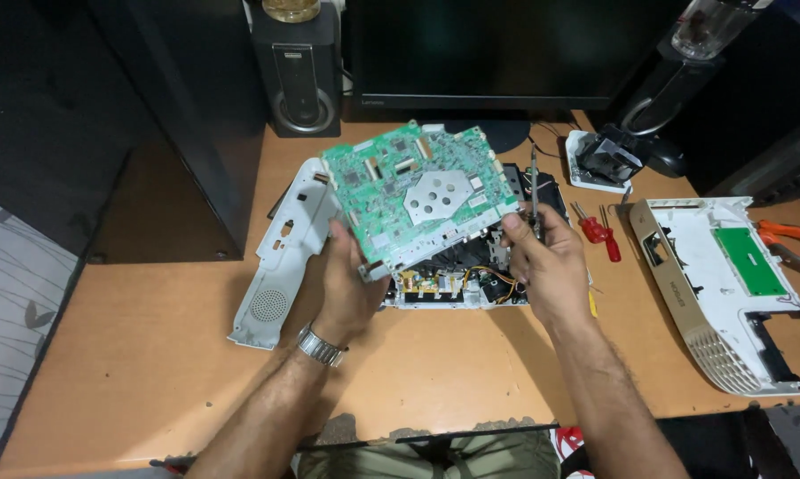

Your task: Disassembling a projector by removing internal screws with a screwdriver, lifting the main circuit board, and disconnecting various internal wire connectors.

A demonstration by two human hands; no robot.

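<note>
Green circuit board lifted clear of an opened white device, mid-frame.

The left hand [351,284] grips the circuit board [417,191] by its lower left corner, fingers closed on the edge, tilting it up over the open chassis [453,284] at frame centre. The right hand [542,257] pinches the board's right edge while its fingers also wrap a screwdriver [534,191], shaft pointing up. This looks like the board-removal step; any cable underneath, hard to see here, would need freeing carefully. Both forearms reach in from the bottom of the frame, wrists bent slightly inward.
</note>
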